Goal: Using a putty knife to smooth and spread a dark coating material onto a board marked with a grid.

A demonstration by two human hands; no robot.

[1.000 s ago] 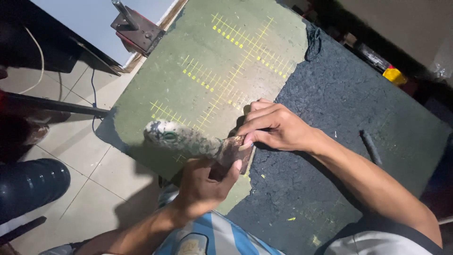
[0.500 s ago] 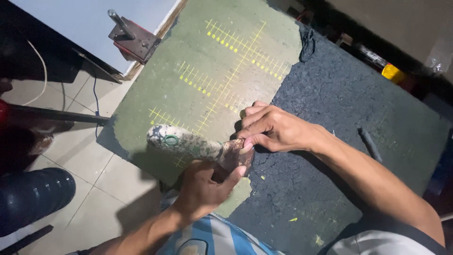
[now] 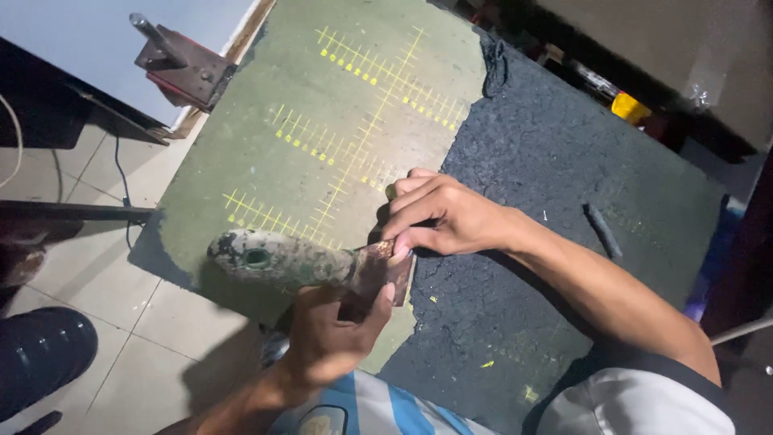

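A putty scraper (image 3: 282, 259) with a grimy, paint-spattered handle and a short rusty blade lies across the near edge of a green cutting mat (image 3: 322, 129) marked with yellow grid lines. My left hand (image 3: 330, 338) grips the scraper from below, near where handle meets blade. My right hand (image 3: 443, 217) is curled over the blade, fingertips pressing on its end. Part of the mat is covered by a rough black layer (image 3: 547, 185); the blade sits at the boundary between green and black.
A metal clamp bracket (image 3: 181, 68) sits at the mat's far left corner. A dark short rod (image 3: 602, 229) lies on the black layer to the right. A yellow object (image 3: 630, 107) is at the far edge. Tiled floor (image 3: 105, 282) and a dark rounded object (image 3: 40, 354) lie to the left.
The view has shifted slightly; both hands and the scraper stay together at the same spot on the mat, with little visible motion.
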